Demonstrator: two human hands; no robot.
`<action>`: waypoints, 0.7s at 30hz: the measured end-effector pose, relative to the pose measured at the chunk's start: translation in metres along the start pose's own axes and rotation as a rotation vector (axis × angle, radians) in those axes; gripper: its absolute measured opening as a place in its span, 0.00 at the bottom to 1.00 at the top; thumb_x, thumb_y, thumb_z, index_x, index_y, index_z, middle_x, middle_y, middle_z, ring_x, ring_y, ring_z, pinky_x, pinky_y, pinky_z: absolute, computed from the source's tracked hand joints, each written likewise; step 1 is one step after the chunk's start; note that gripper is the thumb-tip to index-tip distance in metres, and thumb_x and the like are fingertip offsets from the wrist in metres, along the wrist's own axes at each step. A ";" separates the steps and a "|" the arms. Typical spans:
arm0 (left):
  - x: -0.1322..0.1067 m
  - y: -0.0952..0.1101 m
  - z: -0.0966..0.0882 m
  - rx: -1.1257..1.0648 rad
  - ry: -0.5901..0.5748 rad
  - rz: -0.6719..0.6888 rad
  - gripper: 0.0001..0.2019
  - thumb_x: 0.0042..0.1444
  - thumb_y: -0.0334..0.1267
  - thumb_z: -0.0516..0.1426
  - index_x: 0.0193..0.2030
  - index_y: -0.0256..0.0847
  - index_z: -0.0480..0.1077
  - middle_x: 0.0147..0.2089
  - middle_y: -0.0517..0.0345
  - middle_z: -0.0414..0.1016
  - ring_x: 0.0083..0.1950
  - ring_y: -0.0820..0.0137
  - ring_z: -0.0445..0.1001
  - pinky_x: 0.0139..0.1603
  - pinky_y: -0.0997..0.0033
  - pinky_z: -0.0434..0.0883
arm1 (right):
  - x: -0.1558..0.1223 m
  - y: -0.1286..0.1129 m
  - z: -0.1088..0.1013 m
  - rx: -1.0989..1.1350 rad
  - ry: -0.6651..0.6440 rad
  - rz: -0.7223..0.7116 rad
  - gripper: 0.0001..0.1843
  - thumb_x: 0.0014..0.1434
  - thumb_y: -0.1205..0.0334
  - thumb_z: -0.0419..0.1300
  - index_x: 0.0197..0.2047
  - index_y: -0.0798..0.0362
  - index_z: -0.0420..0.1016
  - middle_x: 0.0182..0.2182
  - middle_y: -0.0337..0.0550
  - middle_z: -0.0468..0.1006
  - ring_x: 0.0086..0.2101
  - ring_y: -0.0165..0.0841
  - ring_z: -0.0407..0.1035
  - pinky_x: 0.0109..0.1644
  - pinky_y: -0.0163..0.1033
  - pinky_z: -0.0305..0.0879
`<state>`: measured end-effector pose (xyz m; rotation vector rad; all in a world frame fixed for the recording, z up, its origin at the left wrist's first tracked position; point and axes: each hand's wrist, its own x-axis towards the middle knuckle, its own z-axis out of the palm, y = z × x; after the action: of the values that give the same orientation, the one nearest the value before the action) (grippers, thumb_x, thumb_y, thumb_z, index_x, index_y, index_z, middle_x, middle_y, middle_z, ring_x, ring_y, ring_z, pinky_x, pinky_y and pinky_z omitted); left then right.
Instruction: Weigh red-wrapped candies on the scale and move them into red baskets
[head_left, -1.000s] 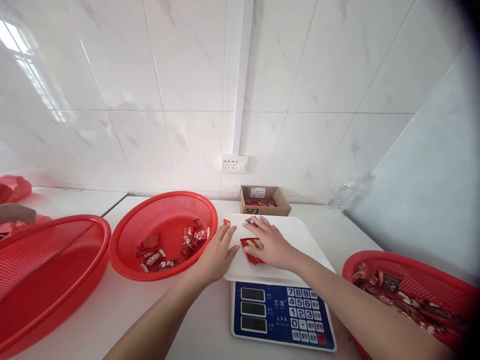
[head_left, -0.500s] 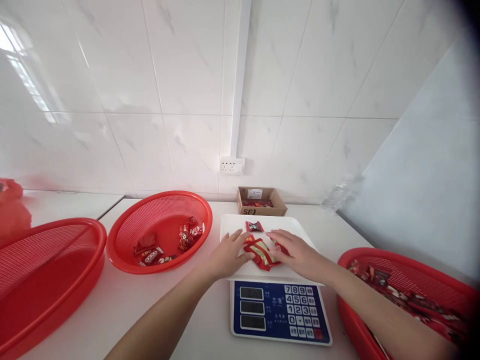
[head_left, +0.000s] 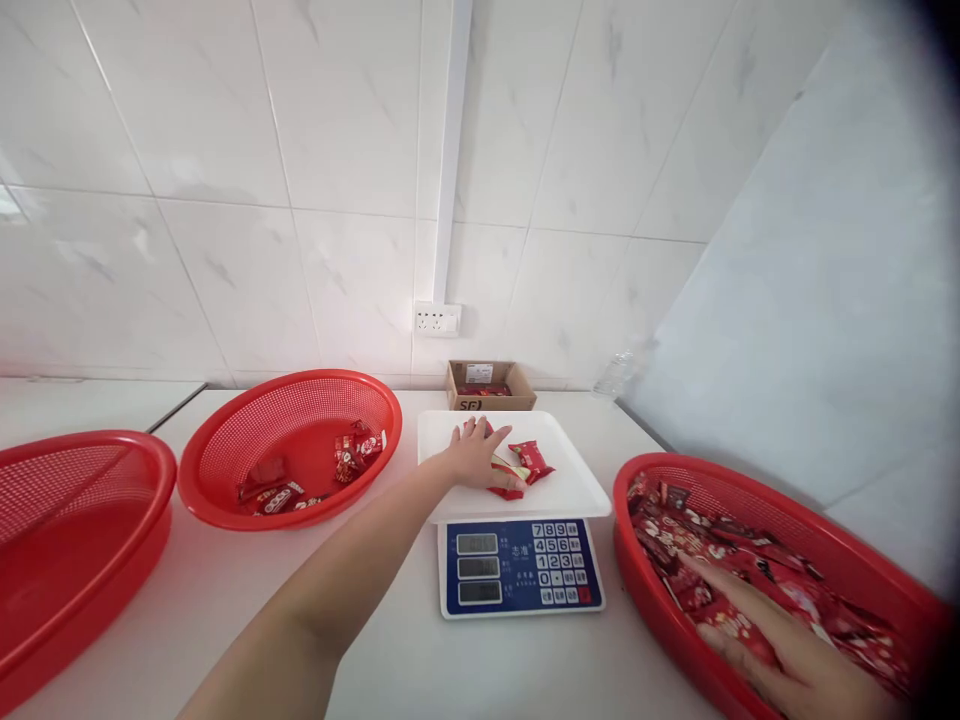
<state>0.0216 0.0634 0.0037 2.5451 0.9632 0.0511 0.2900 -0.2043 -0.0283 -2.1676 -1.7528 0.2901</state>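
My left hand (head_left: 477,458) lies over small red snack packets on the white weighing tray (head_left: 566,495), its fingers spread and partly covering them. One red packet (head_left: 532,461) lies uncovered just right of that hand. Below the tray, the scale's blue panel (head_left: 521,565) shows displays and number keys. My right hand (head_left: 780,640) reaches into the red basket (head_left: 750,478) on the right. Its fingers are stretched out and its thumb stands apart, over many wrapped snacks (head_left: 795,580). A red packet shows between thumb and fingers, apparently not gripped.
A red basket (head_left: 206,450) holding several packets stands left of the scale. Another red basket (head_left: 161,490) is at the far left. Behind the tray stands a cardboard box (head_left: 491,402) with red packets, against the tiled wall. A clear plastic item (head_left: 616,374) sits at the back right.
My right hand has left the tray and moved right into the right basket. My left hand stays over the packets on the tray. The view has shifted to the right.
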 end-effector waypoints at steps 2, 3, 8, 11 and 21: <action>0.008 0.003 -0.002 0.009 -0.027 0.008 0.55 0.36 0.74 0.51 0.68 0.47 0.41 0.71 0.43 0.38 0.70 0.44 0.34 0.63 0.40 0.44 | -0.015 -0.004 0.006 0.018 0.040 0.054 0.36 0.57 0.40 0.47 0.62 0.51 0.60 0.63 0.42 0.58 0.62 0.44 0.49 0.66 0.52 0.46; 0.010 0.004 -0.002 0.012 -0.028 0.016 0.55 0.36 0.73 0.52 0.68 0.48 0.41 0.71 0.43 0.40 0.69 0.44 0.37 0.63 0.41 0.46 | -0.021 -0.008 0.008 0.025 0.057 0.081 0.36 0.57 0.40 0.47 0.62 0.53 0.61 0.62 0.44 0.60 0.62 0.45 0.50 0.65 0.53 0.46; 0.011 0.015 0.005 0.044 0.013 0.067 0.50 0.41 0.73 0.47 0.68 0.49 0.43 0.71 0.44 0.40 0.70 0.49 0.38 0.63 0.41 0.44 | -0.034 -0.023 0.012 0.016 0.092 0.185 0.36 0.55 0.40 0.48 0.60 0.54 0.64 0.60 0.47 0.64 0.60 0.46 0.56 0.62 0.52 0.56; 0.013 0.023 0.013 0.055 0.029 0.097 0.45 0.45 0.72 0.45 0.67 0.51 0.47 0.71 0.47 0.40 0.70 0.49 0.36 0.63 0.40 0.39 | -0.034 -0.026 0.016 0.006 0.052 0.242 0.35 0.55 0.40 0.47 0.58 0.53 0.66 0.57 0.48 0.69 0.57 0.45 0.61 0.60 0.51 0.59; 0.010 0.029 0.017 0.023 0.126 0.151 0.29 0.56 0.59 0.47 0.57 0.43 0.63 0.65 0.46 0.55 0.66 0.55 0.51 0.63 0.53 0.51 | -0.035 -0.041 0.015 -0.031 -0.003 0.368 0.33 0.56 0.39 0.45 0.58 0.47 0.65 0.56 0.43 0.70 0.56 0.44 0.62 0.57 0.51 0.62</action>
<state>0.0500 0.0438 -0.0012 2.6584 0.8195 0.2486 0.2396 -0.2285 -0.0279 -2.5052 -1.3574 0.3555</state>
